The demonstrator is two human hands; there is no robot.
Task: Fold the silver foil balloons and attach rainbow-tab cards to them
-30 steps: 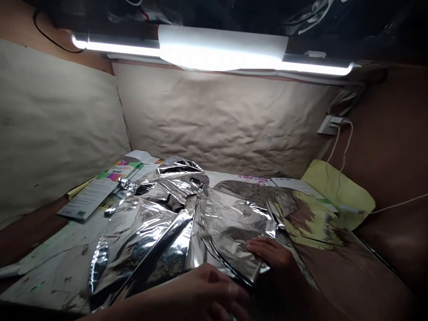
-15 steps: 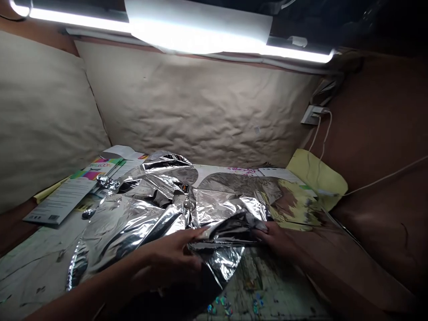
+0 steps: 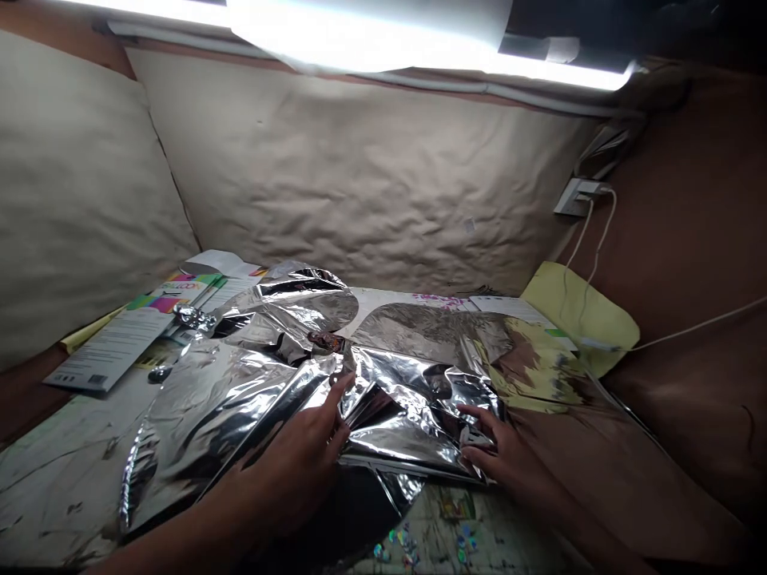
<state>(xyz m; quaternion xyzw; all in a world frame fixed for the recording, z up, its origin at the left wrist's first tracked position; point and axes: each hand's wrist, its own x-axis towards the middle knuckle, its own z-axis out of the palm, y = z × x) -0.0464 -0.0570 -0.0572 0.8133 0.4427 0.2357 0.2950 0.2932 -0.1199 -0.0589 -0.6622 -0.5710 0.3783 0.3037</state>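
A flat, deflated silver foil balloon (image 3: 221, 407) lies spread in front of me, its surface creased and shiny. Its right part is a folded foil flap (image 3: 407, 423) with a straight front edge. My left hand (image 3: 300, 455) rests on the foil at the middle, index finger stretched forward and thumb apart. At the flap's right end is my right hand (image 3: 500, 447), thumb and fingers apart around a crumpled bit of foil. It does not look gripped. A small dark-orange printed patch (image 3: 327, 342) shows near the centre of the foil.
Printed balloon packets (image 3: 113, 351) lie at the left. Yellow paper (image 3: 575, 303) stands at the right near a wall socket (image 3: 578, 197) with white cables. Shiny confetti bits (image 3: 407, 547) dot the tabletop's front. A bright tube light (image 3: 557, 72) hangs above.
The lifted foil flap has come down flat towards me. My right hand has loosened from its edge, and my left hand has moved onto the foil with its index finger stretched out.
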